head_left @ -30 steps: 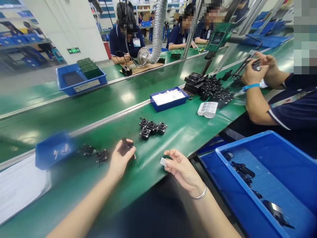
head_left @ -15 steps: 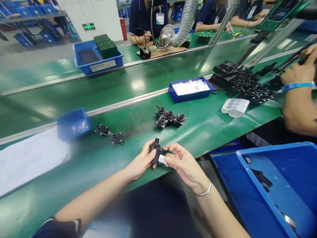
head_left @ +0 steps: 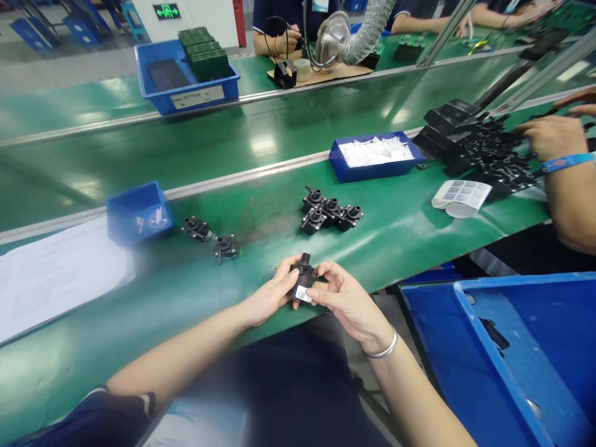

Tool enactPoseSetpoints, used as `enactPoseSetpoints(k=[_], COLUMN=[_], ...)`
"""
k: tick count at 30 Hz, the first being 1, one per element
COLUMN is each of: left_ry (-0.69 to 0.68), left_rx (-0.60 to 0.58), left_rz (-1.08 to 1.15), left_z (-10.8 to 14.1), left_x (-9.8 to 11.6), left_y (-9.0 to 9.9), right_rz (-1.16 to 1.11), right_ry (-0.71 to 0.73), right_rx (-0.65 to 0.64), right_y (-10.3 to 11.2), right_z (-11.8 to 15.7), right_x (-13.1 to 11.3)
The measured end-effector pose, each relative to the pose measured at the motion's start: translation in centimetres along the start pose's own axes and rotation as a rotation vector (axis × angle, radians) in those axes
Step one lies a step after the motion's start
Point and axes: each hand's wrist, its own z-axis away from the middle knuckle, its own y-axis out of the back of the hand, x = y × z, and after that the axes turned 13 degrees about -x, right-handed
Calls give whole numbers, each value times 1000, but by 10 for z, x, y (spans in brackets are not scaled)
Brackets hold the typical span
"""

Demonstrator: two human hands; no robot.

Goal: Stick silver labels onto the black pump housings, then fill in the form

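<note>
My left hand (head_left: pixel 266 300) is closed around a small black pump (head_left: pixel 304 272), its round nozzle pointing up and away from me. A white label (head_left: pixel 302 293) lies against the lower side of the pump's body. My right hand (head_left: pixel 343 299) has thumb and fingertips closed on the label's right edge, touching the pump. Whether the label is fully stuck down I cannot tell. Ahead of my hands a cluster of several similar black pumps (head_left: pixel 331 210) stands on the green bench. Two more pumps (head_left: pixel 226 246) sit to the left.
A blue box of white paper scraps (head_left: pixel 372 176) stands at the back. A label sheet (head_left: pixel 462 197) lies right, near piled black parts (head_left: pixel 493 152) and a co-worker's hand (head_left: pixel 556 136). White sheets (head_left: pixel 60 273) and a small blue bin (head_left: pixel 139 214) are left; a large blue crate (head_left: pixel 500 366) is lower right.
My right hand has brought the white label from beside the pump onto its body. The head view has tilted slightly down. The co-worker's hand at the right has shifted.
</note>
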Motion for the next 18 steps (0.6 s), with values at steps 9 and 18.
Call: enactPoseSetpoints(k=[9, 18], left_ry=[11, 45], left_rx=[-3, -5], left_rz=[0, -11], left_z=[0, 1], left_x=[1, 3], left_y=[0, 0], right_rz=[-1, 1], right_ry=[13, 7], right_rx=[-26, -34], right_y=[2, 3], right_z=[0, -1], right_x=[-2, 0])
